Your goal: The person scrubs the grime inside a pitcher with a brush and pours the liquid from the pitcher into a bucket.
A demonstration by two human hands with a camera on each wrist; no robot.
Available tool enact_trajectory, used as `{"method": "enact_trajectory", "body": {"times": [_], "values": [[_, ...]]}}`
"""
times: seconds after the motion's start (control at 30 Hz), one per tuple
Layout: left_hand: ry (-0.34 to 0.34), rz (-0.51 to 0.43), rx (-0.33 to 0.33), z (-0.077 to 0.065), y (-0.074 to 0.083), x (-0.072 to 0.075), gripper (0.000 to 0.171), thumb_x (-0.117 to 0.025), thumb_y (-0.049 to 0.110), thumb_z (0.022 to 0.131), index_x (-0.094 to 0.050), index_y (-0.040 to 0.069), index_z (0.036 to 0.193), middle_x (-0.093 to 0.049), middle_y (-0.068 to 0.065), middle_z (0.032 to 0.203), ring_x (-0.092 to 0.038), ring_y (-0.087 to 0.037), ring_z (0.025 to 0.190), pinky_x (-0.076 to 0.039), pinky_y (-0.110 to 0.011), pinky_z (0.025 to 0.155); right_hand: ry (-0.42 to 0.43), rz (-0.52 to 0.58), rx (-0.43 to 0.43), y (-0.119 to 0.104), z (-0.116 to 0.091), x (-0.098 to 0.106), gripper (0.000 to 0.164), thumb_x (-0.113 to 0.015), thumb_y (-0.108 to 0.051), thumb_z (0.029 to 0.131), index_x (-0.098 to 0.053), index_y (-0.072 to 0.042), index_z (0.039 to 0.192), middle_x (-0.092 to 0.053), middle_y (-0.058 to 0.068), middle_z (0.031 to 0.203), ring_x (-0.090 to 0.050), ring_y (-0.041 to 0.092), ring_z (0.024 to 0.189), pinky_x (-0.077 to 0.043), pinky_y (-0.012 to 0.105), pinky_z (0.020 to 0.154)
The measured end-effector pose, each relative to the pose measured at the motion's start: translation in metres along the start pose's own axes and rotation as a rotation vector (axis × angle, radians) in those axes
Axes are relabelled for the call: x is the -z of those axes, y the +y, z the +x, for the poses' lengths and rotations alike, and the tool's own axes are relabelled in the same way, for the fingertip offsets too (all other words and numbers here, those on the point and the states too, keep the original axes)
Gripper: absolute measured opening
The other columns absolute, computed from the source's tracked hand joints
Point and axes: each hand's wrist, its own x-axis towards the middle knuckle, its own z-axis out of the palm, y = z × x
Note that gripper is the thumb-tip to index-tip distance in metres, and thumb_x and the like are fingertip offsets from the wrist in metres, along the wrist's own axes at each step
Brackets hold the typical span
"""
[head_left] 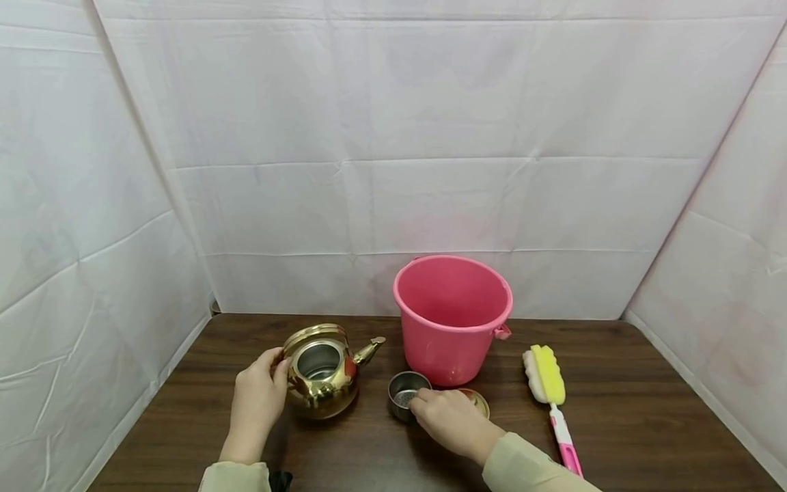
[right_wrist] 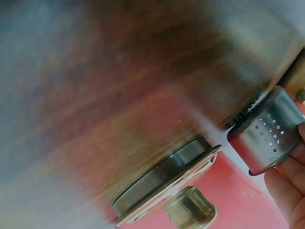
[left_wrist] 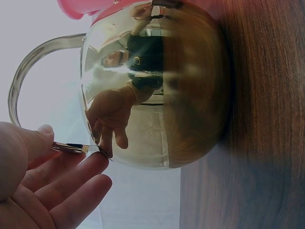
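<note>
A shiny gold teapot (head_left: pixel 322 398) with its lid off stands on the left of the table, its spout pointing right. My left hand (head_left: pixel 255 400) pinches the base of its arched handle (left_wrist: pixel 45 47) between thumb and fingers. Right of the teapot is a small metal strainer cup (head_left: pixel 402 398), with perforations visible in the right wrist view. My right hand (head_left: pixel 455 422) pinches the strainer by its right side; whether it is lifted off the table I cannot tell. Partly hidden behind that hand, the gold teapot lid (right_wrist: pixel 167 188) lies on the table, knob (right_wrist: pixel 190 207) up.
A pink bucket (head_left: pixel 451 348) stands behind the strainer and lid. To the right lies a yellow and white sponge brush (head_left: pixel 546 376) with a pink-and-white handle. A small black object (head_left: pixel 281 480) shows by the left sleeve. White cloth walls (head_left: pixel 430 137) surround the brown table (head_left: pixel 627 410).
</note>
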Motion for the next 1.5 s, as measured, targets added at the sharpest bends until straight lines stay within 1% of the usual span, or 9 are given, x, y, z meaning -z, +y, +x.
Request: {"method": "enact_trajectory", "body": {"times": [0.13,0.4,0.57,0.7,0.8,0.97,1.23,1.4,1.5], "values": [[0.002,0.003,-0.01,0.0,0.0,0.0,0.024,-0.057,0.008,0.093,-0.061,-0.007,0.112,-0.068,-0.026,0.099,-0.068,-0.035,0.082,-0.055,-0.043,0.066,-0.046,-0.006,-0.008,-0.003,-0.002,0.001,0.013,-0.07,-0.014,0.075,-0.059,-0.018,0.07,-0.055,-0.006,0.067,-0.056,0.009,0.052,-0.039,0.023,0.041],[0.001,-0.005,-0.008,0.0,0.0,-0.001,0.023,-0.058,0.008,0.093,-0.062,-0.007,0.111,-0.068,-0.026,0.098,-0.068,-0.034,0.08,-0.055,-0.042,0.064,-0.065,-0.022,0.0,-0.005,-0.003,0.0,0.012,-0.07,-0.01,0.075,-0.062,-0.019,0.072,-0.056,-0.006,0.068,-0.057,0.009,0.054,-0.04,0.024,0.041],[-0.001,-0.009,-0.003,0.0,0.0,-0.001,0.024,-0.058,0.008,0.093,-0.062,-0.006,0.112,-0.068,-0.026,0.099,-0.068,-0.033,0.08,-0.055,-0.041,0.063,-0.041,-0.027,0.001,-0.006,-0.003,0.001,0.009,-0.07,-0.012,0.076,-0.065,-0.02,0.074,-0.057,-0.006,0.068,-0.057,0.009,0.054,-0.041,0.024,0.041],[0.0,-0.011,0.002,-0.001,0.0,-0.001,0.024,-0.058,0.008,0.093,-0.062,-0.006,0.112,-0.068,-0.026,0.099,-0.068,-0.033,0.08,-0.055,-0.041,0.063,0.002,-0.006,-0.008,-0.005,-0.003,0.004,0.008,-0.073,-0.016,0.074,-0.069,-0.019,0.08,-0.058,-0.007,0.07,-0.058,0.008,0.055,-0.043,0.022,0.043],[0.005,-0.009,0.002,-0.001,0.0,-0.001,0.024,-0.058,0.008,0.093,-0.062,-0.006,0.112,-0.068,-0.026,0.099,-0.068,-0.034,0.081,-0.055,-0.042,0.064,0.012,0.02,-0.028,-0.005,-0.002,0.008,0.013,-0.075,-0.018,0.073,-0.07,-0.018,0.085,-0.06,-0.007,0.074,-0.06,0.008,0.058,-0.046,0.022,0.046],[0.01,-0.003,-0.005,0.0,0.0,0.0,0.024,-0.058,0.008,0.093,-0.062,-0.006,0.111,-0.068,-0.026,0.1,-0.068,-0.035,0.082,-0.055,-0.044,0.065,-0.019,0.04,-0.072,-0.004,-0.003,0.013,0.015,-0.075,-0.021,0.074,-0.07,-0.018,0.089,-0.063,-0.007,0.08,-0.063,0.007,0.065,-0.05,0.023,0.051],[0.011,0.0,-0.003,0.0,0.0,0.0,0.023,-0.058,0.008,0.093,-0.062,-0.007,0.111,-0.068,-0.026,0.099,-0.068,-0.035,0.082,-0.055,-0.044,0.066,-0.019,0.017,-0.137,-0.003,-0.006,0.014,0.019,-0.075,-0.028,0.075,-0.07,-0.022,0.092,-0.066,-0.01,0.086,-0.064,0.006,0.069,-0.051,0.025,0.054],[0.013,-0.002,-0.001,0.0,0.001,0.0,0.024,-0.058,0.008,0.093,-0.062,-0.007,0.111,-0.068,-0.026,0.1,-0.067,-0.036,0.084,-0.054,-0.045,0.067,-0.024,0.009,-0.165,-0.003,-0.008,0.015,0.024,-0.075,-0.03,0.075,-0.071,-0.02,0.096,-0.068,-0.007,0.091,-0.066,0.009,0.074,-0.053,0.026,0.06],[0.012,-0.002,0.001,0.0,0.002,0.001,0.024,-0.058,0.008,0.093,-0.062,-0.007,0.111,-0.068,-0.026,0.1,-0.067,-0.036,0.085,-0.054,-0.046,0.069,-0.025,0.011,-0.18,-0.002,-0.008,0.017,0.028,-0.075,-0.03,0.075,-0.071,-0.017,0.098,-0.068,-0.005,0.094,-0.067,0.01,0.079,-0.054,0.027,0.065]]}}
